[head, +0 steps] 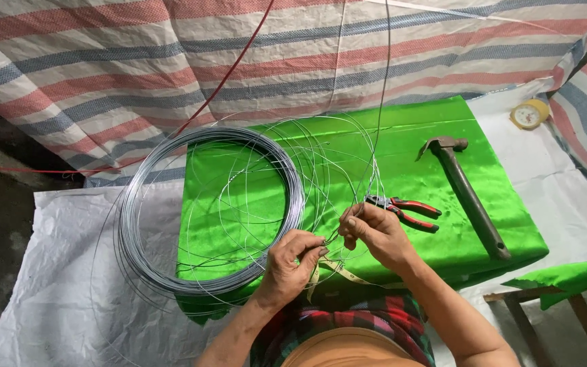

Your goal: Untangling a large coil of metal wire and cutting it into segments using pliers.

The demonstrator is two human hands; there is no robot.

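Head view, looking down over a low surface [497,170] covered with bright green cloth. The left hand [295,261] is closed, thumb and fingers pinched on a strand of thin steel wire [334,238] at the near edge of the green cloth. The right hand [375,231] is likewise closed, fingers curled and pinching the same strand just beside the left; the two hands nearly touch. A yellow measuring tape [338,268] hangs beneath the hands, passing under the left hand's fingers; whether it is gripped cannot be told.

Loose turns of the wire rise from the hands and spread over the cloth, one strand running up out of view. A thick wire coil [145,224] lies to the left, half on the green cloth, half on white plastic sheeting [62,272]. Red-handled pliers [405,211] lie on the cloth just right of the right hand, untouched. A hammer [467,194] lies further right, head away from the person. A small round dial [528,115] sits on the white cover at the far right. A striped tarpaulin [171,54] forms the backdrop, crossed by a red cord [229,68].
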